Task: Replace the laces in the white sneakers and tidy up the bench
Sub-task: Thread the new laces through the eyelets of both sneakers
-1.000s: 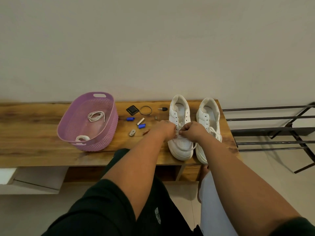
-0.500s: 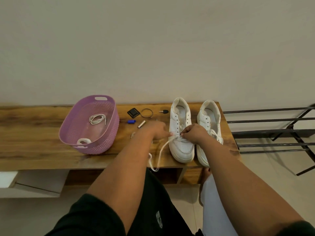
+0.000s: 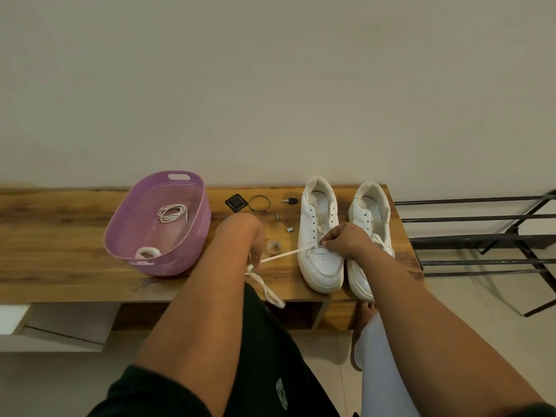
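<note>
Left grip [image 3: 252, 236]: my arm is stretched forward, fingers curled, pinching a lace.
Right grip [image 3: 346, 240]: my arm is stretched forward, fingertips pinched together, knuckles up.

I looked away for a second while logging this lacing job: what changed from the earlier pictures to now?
The left hand, gripping the white lace, drew away leftward from the left sneaker, pulling the lace out taut. The right hand stayed on that sneaker's eyelets. The right sneaker, purple basket and small items did not move.
</note>
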